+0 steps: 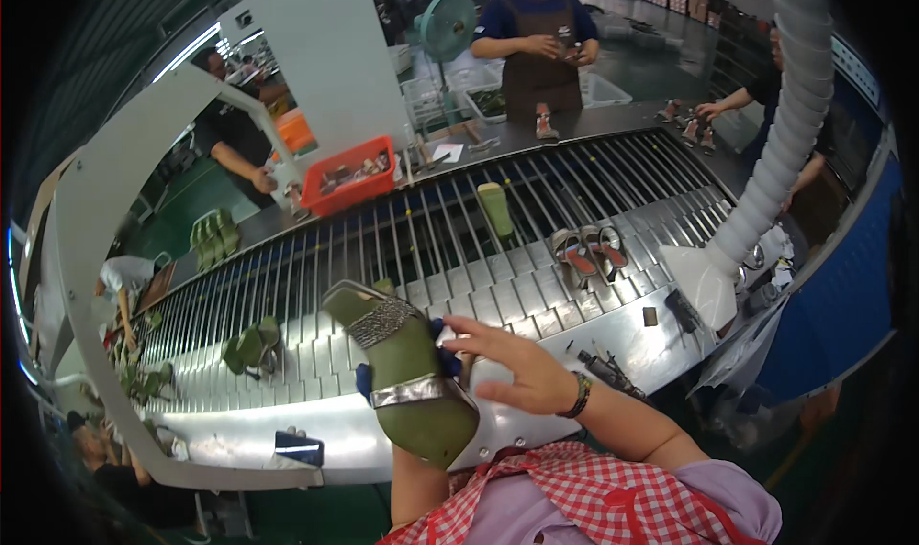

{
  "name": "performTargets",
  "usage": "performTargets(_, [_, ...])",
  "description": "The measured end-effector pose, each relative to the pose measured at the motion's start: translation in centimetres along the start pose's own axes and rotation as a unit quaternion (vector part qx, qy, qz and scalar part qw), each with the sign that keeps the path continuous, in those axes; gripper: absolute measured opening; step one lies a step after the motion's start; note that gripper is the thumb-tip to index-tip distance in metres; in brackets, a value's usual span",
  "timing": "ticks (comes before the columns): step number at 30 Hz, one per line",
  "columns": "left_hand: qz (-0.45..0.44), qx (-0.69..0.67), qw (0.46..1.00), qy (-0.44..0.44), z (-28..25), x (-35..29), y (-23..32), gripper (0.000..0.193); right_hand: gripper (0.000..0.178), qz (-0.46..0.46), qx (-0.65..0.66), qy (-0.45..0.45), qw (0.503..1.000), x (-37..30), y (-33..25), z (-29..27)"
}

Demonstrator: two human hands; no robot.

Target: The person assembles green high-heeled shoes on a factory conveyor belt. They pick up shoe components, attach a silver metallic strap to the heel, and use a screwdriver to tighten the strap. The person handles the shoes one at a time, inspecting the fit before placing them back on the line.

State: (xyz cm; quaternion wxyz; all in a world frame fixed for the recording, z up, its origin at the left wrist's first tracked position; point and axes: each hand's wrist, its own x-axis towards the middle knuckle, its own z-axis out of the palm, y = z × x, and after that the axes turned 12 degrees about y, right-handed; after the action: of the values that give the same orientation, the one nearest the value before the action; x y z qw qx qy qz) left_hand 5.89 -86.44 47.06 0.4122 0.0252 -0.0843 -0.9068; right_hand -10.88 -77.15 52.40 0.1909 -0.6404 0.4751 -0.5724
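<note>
My left hand (363, 382), in a dark blue glove, is closed around a green shoe last (397, 358) from beneath. A glittery dark strap and a smooth silver strap cross the last, which is tilted above the conveyor's near edge. Most of that hand is hidden behind it. Bare and with fingers stretched out, my right hand (522, 368) is beside the last's right edge. Its fingertips are close to the gloved fingers; I cannot tell whether they touch. A bracelet circles the right wrist.
The slatted metal conveyor (517, 301) carries a lone green last (495, 210), a pair of sandals (589, 253) and green lasts (254, 346) at left. A red bin (349, 177) stands beyond. A white hose (795, 95) hangs at right; a phone (299, 447) lies near left. Several co-workers surround the line.
</note>
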Motion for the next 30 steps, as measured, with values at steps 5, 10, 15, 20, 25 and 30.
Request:
performTargets(5, [0.255, 0.305, 0.911, 0.112, 0.1, 2.7, 0.3, 0.062, 0.075, 0.135, 0.027, 0.082, 0.987, -1.3, 1.9, 4.1])
performTargets(10, [0.483, 0.599, 0.638, 0.029, 3.9, 2.1, 0.3, 0.059, 0.064, 0.250, 0.283, 0.195, 0.905, -2.4, 4.5, 3.9])
performTargets(15, [0.275, 0.287, 0.902, 0.167, -0.1, 3.0, 0.2, 0.046, 0.061, 0.244, 0.369, 0.248, 0.862, -2.3, 4.1, 4.5])
performTargets(20, [0.116, 0.016, 0.993, -0.002, -7.3, 5.1, 1.5, 0.031, 0.059, 0.247, 0.250, 0.221, 0.910, -3.0, 4.6, 4.2])
performTargets(25, [0.086, 0.040, 0.975, 0.201, -0.9, 3.9, -2.6, 0.027, 0.060, 0.274, 0.250, 0.207, 0.905, -3.0, 5.1, 4.3])
performTargets(30, [0.206, 0.153, 0.937, 0.238, -3.7, 4.4, -0.9, 0.031, 0.062, 0.284, 0.293, 0.233, 0.883, -3.7, 5.5, 6.0])
